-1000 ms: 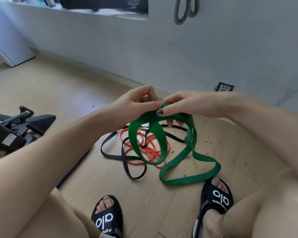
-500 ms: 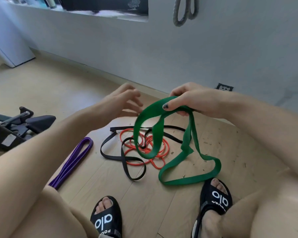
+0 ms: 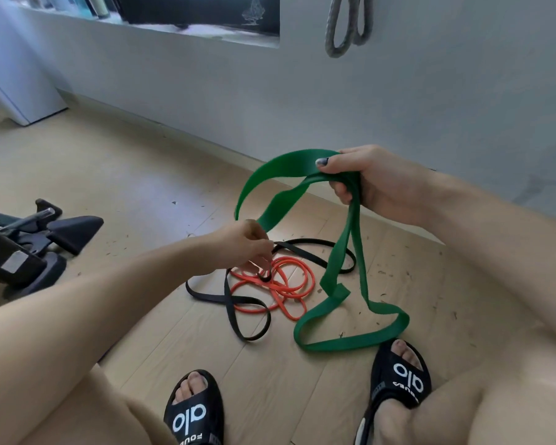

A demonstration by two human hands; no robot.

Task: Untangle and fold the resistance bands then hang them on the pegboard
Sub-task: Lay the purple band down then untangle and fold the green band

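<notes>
Wooden floor [image 3: 142, 175] carries the tangle: right hand [image 3: 376, 184] grips the green band [image 3: 341, 274], left hand [image 3: 247, 245] pinches the black band [image 3: 231, 303], whose lift could drag the orange band [image 3: 289, 284] tighter.

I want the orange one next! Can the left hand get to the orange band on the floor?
Probably yes. The left hand is already down at the orange band, its fingers right above it. The black band is tangled through it, so lifting the orange band alone may snag. The right hand holds the green band off to the side.
</notes>
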